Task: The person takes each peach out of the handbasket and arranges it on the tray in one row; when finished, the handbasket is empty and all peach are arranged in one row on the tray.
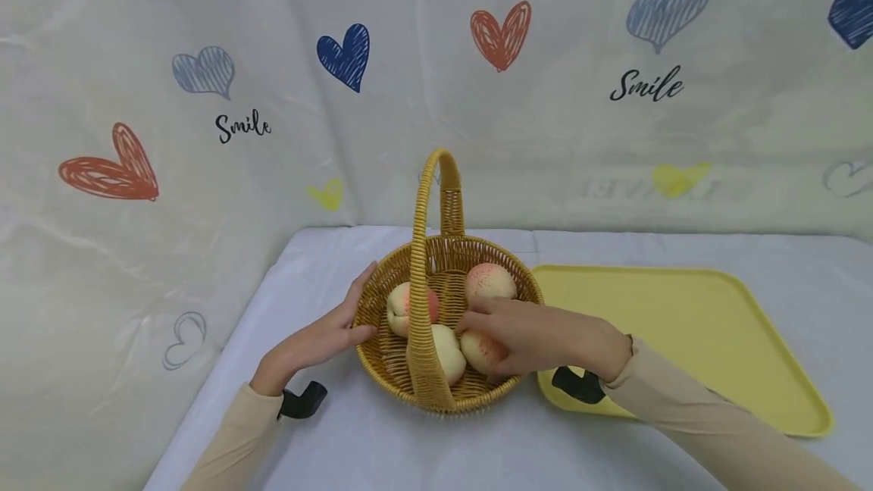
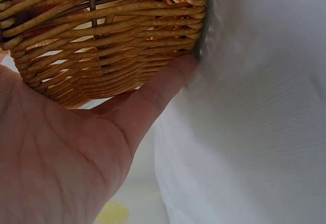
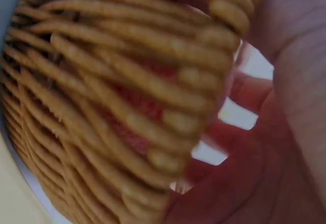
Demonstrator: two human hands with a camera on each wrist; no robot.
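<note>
A round wicker basket (image 1: 389,381) with a tall arched handle holds several peaches. My left hand (image 1: 323,338) holds its left side, thumb over the rim and fingers along the outer wall. In the left wrist view, one straight finger (image 2: 158,89) of that hand lies low against the weave. Reaching over the right rim, my right hand (image 1: 532,332) has its fingers around a peach (image 1: 480,351). Beside that one sit a pale peach (image 1: 446,354), a peach (image 1: 409,309) at the left, and a pinkish peach (image 1: 489,281) at the back. In the right wrist view, weave partly hides the gripped peach (image 3: 137,107).
A yellow tray (image 1: 682,339) lies on the white-covered table (image 1: 477,453), right of the basket, with the right forearm above its near-left part. Behind the table hangs a white cloth (image 1: 409,120) printed with hearts and words.
</note>
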